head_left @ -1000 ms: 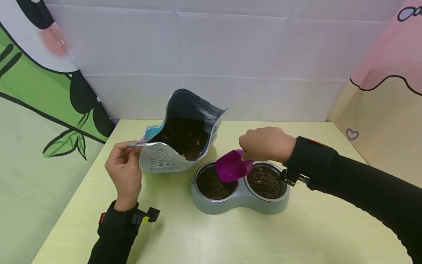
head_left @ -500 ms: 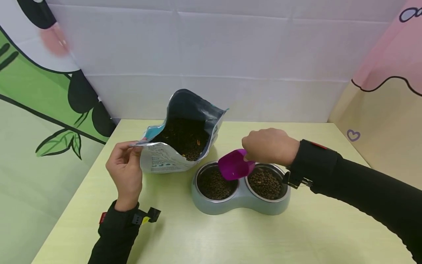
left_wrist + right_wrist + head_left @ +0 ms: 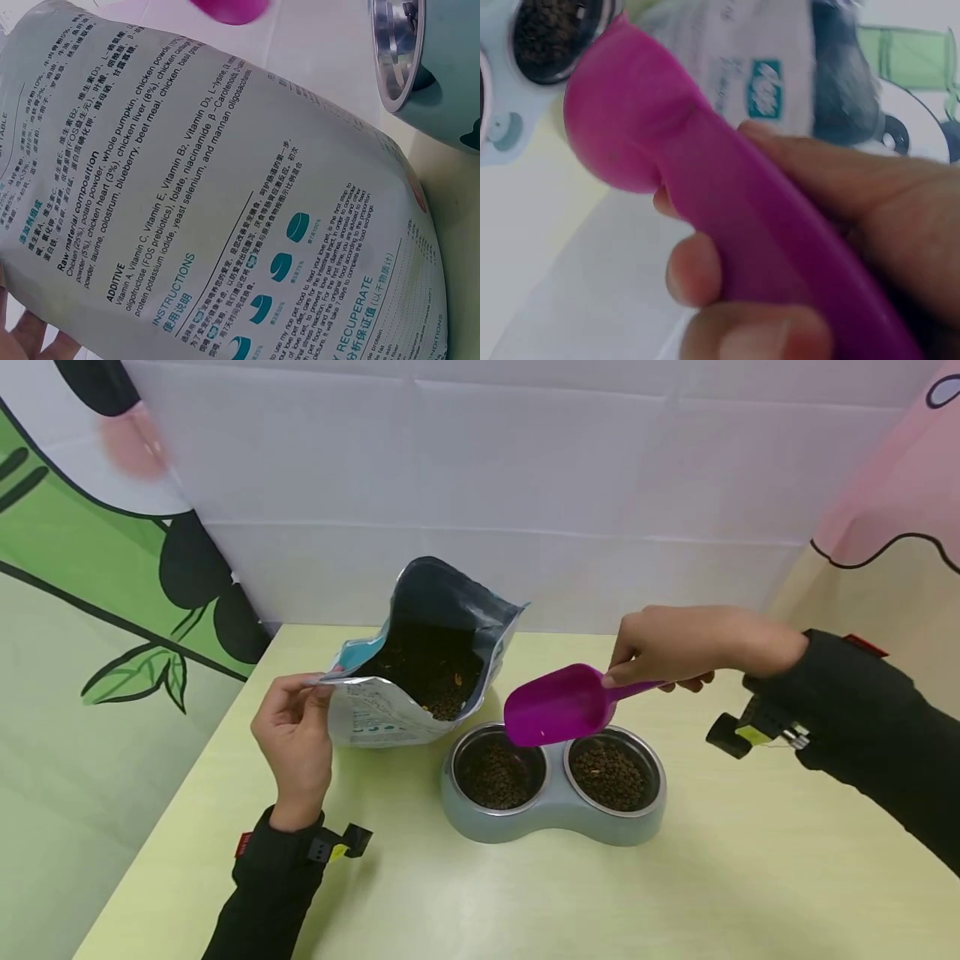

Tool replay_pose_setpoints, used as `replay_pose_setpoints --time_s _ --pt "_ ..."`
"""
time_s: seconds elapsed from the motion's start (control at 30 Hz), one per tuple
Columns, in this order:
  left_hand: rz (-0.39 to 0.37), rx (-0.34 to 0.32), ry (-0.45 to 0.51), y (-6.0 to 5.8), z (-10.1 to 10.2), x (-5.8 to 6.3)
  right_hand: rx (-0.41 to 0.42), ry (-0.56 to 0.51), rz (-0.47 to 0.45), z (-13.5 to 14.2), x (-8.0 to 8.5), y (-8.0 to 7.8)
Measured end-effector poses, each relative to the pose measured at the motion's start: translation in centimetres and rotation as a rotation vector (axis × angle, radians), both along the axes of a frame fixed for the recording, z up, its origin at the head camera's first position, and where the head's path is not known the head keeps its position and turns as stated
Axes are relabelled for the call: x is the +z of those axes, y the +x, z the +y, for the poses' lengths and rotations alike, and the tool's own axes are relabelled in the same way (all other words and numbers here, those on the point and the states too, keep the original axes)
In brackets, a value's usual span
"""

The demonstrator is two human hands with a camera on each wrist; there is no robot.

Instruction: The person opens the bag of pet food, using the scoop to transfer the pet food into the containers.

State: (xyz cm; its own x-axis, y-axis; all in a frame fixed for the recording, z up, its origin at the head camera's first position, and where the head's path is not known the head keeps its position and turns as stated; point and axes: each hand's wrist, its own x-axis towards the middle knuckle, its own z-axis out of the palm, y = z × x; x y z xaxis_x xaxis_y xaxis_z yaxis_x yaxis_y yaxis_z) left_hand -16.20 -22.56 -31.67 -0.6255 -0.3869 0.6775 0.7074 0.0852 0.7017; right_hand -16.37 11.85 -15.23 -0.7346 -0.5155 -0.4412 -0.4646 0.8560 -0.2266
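Note:
My left hand (image 3: 296, 747) pinches the left edge of an opened pet food bag (image 3: 390, 718) that stands on the table with its mouth spread. Brown kibble (image 3: 446, 697) lies inside it. In the left wrist view the printed back of the bag (image 3: 202, 187) fills most of the picture. The right hand (image 3: 675, 643) grips the handle of a purple scoop (image 3: 558, 706), its fingers curled round it in the right wrist view. That scoop hangs above the back of a grey-blue double pet bowl (image 3: 551, 818); only a few specks show in it. Both metal bowls hold kibble (image 3: 607, 772).
Everything stands on a pale wooden table (image 3: 465, 902). A white cloth wall (image 3: 525, 460) rises behind its back edge. Printed cartoon panels flank both sides, green at the left (image 3: 112, 568) and pink and beige at the right (image 3: 885, 485).
My right hand has moved right and up, and the scoop has swung from tilted over the left bowl to lying nearly level above the bowls' back rim. The left hand still holds the bag.

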Motion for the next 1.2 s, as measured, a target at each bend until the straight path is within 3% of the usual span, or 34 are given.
replay_pose_setpoints --time_s 0.3,0.7,0.97,1.2 --pt "-0.02 0.039 -0.043 -0.1 0.1 -0.1 -0.136 -0.061 -0.075 3.2 3.6 0.1" --pt "-0.036 0.092 -0.099 -0.5 0.0 -0.8 -0.244 -0.109 -0.076 5.7 6.0 0.4" --pt "-0.041 0.101 -0.101 -0.6 -0.1 -0.9 -0.266 -0.099 0.014 6.3 7.5 -0.2" --pt "-0.049 0.108 -0.096 -0.8 -0.2 -1.1 -0.254 -0.058 0.125 4.7 8.6 -0.4"
